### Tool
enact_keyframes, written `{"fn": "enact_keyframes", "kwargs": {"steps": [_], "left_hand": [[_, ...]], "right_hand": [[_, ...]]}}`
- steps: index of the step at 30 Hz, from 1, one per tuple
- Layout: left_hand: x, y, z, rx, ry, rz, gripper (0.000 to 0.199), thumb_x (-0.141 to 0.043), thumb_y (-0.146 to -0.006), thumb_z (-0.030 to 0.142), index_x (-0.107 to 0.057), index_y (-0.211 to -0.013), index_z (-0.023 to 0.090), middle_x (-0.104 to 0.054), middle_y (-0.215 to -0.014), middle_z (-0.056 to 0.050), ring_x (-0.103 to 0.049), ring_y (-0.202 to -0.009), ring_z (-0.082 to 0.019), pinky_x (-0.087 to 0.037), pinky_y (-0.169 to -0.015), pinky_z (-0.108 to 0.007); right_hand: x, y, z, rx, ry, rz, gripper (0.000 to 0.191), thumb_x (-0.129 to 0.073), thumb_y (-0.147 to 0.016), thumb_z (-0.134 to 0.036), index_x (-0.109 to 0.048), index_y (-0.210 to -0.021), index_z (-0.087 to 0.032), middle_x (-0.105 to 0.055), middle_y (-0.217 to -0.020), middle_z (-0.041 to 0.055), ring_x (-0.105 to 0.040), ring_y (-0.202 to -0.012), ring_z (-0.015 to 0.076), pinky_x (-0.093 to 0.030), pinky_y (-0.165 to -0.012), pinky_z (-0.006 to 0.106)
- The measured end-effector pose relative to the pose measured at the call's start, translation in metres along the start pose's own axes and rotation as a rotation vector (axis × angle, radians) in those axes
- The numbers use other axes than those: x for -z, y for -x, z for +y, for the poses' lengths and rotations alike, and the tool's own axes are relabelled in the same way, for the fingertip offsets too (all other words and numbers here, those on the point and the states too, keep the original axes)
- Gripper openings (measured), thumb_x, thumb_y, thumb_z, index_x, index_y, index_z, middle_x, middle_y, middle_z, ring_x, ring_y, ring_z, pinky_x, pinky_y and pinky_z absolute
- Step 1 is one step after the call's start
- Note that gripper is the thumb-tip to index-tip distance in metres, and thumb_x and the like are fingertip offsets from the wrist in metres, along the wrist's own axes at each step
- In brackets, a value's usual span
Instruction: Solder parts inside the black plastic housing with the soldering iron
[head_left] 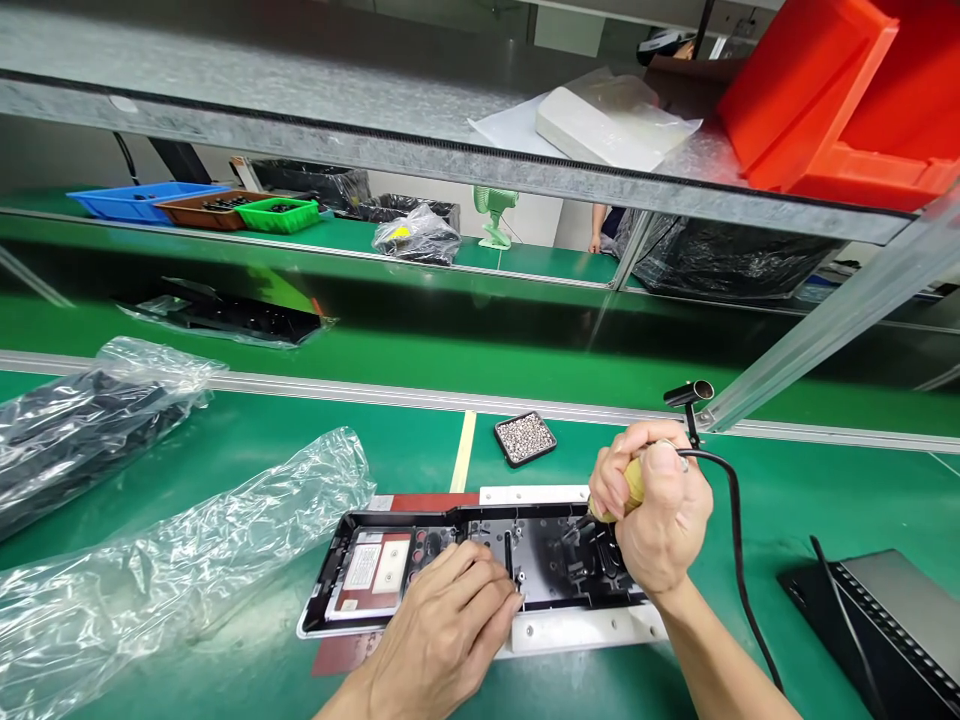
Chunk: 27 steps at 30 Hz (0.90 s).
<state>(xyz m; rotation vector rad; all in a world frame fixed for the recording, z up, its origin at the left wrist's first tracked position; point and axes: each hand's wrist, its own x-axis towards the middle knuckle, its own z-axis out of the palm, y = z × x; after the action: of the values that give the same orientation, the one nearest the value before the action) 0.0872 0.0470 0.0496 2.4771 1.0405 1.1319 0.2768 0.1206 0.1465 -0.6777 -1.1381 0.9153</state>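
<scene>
Housing [544,562] lies open on the tabletop [420,440], its right part between two white strips [574,631]. The right hand [664,515] has its fingers closed round one yellow-handled tool [634,487]; the tip is hard to make out. The left hand [450,625] touches the near edge, fingers bent together; whether they grip is hidden. Three bins [150,204] stand far left.
</scene>
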Motion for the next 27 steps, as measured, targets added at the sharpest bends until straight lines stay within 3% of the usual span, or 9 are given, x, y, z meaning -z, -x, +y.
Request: {"fn": "enact_keyframes", "kwargs": {"steps": [27], "left_hand": [[-0.0001, 0.0001, -0.0003, -0.004, 0.01, -0.009, 0.012, -0.056, -0.099, 0.004, -0.062, -0.1, 0.015, -0.067, -0.093, -0.005, -0.057, -0.088, -0.02, -0.048, -0.082, -0.038]], "right_hand": [[0.0006, -0.0019, 0.0005, 0.001, -0.011, -0.005, 0.028, -0.057, -0.102, -0.041, -0.054, -0.084, -0.02, -0.041, -0.052, -0.0071, -0.035, -0.04, 0.0072, -0.031, -0.036, 0.017]]}}
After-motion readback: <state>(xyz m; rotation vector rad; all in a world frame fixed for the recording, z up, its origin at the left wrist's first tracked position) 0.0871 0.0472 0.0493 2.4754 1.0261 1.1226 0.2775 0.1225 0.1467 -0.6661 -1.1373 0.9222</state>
